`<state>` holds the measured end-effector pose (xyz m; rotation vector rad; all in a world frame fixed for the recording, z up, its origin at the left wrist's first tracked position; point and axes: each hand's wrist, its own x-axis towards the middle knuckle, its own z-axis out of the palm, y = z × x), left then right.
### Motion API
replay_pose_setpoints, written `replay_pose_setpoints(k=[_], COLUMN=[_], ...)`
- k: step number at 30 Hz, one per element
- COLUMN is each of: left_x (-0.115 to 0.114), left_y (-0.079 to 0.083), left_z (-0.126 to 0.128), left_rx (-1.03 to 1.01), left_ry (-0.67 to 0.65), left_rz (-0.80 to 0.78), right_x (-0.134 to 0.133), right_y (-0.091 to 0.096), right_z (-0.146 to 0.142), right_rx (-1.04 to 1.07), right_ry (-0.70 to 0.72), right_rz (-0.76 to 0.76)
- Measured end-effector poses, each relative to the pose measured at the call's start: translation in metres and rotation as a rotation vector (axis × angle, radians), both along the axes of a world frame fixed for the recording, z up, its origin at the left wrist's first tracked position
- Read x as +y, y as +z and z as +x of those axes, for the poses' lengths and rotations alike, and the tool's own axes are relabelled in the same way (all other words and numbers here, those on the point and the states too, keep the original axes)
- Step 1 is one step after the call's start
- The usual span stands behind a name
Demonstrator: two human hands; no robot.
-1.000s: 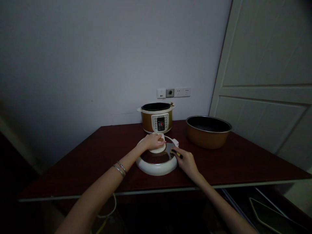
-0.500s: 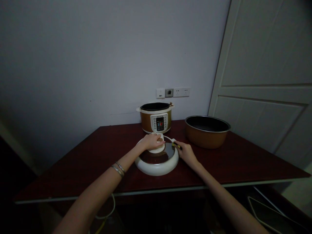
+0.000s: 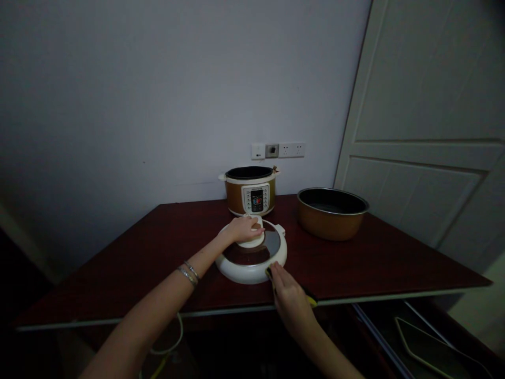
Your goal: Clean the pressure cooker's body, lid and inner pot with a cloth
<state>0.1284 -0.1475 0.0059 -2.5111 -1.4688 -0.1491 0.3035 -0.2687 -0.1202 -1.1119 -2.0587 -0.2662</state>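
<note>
Left hand (image 3: 243,228) is gripping the raised white handle (image 3: 253,243) of a round, white-rimmed lid with a glossy dark centre (image 3: 244,274). Lid is lying under that hand on the dark red worktop (image 3: 158,263). Right hand (image 3: 290,296) is grasping a slim black-and-yellow tool (image 3: 312,302), mostly finger-covered, tip sitting at the lid's near-right rim. Beyond the left hand, a gold-brown, white-trimmed electric cooker (image 3: 234,197) is standing open. Beyond the right hand, a wide orange-brown, black-lined pot (image 3: 330,223) is resting.
</note>
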Motion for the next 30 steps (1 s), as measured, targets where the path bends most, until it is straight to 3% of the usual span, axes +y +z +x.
replay_pose_setpoints(k=[3, 7, 12, 17, 23, 30], left_x=[-0.001, -0.002, -0.001, 0.000, 0.006, 0.006], left_y=[0.001, 0.002, 0.002, 0.001, 0.008, 0.023], left_z=[-0.001, -0.001, -0.001, -0.001, -0.004, -0.005], left_rx=[-0.001, -0.007, -0.008, 0.003, -0.006, 0.036], left_ry=[0.008, 0.011, 0.026, 0.018, -0.034, -0.039], left_rz=[-0.008, -0.022, -0.030, -0.040, -0.153, -0.310], right_x=[-0.015, -0.014, 0.002, 0.020, 0.035, 0.040], right_y=[-0.001, 0.022, 0.049, 0.054, 0.047, 0.053], right_z=[-0.011, -0.001, 0.035, 0.054, 0.042, 0.046], right_rx=[0.007, 0.161, 0.227, 0.151, -0.018, 0.059], right_ry=[0.126, 0.236, 0.066, -0.162, -0.070, -0.017], right_rz=[0.032, -0.040, -0.009, 0.051, 0.009, -0.085])
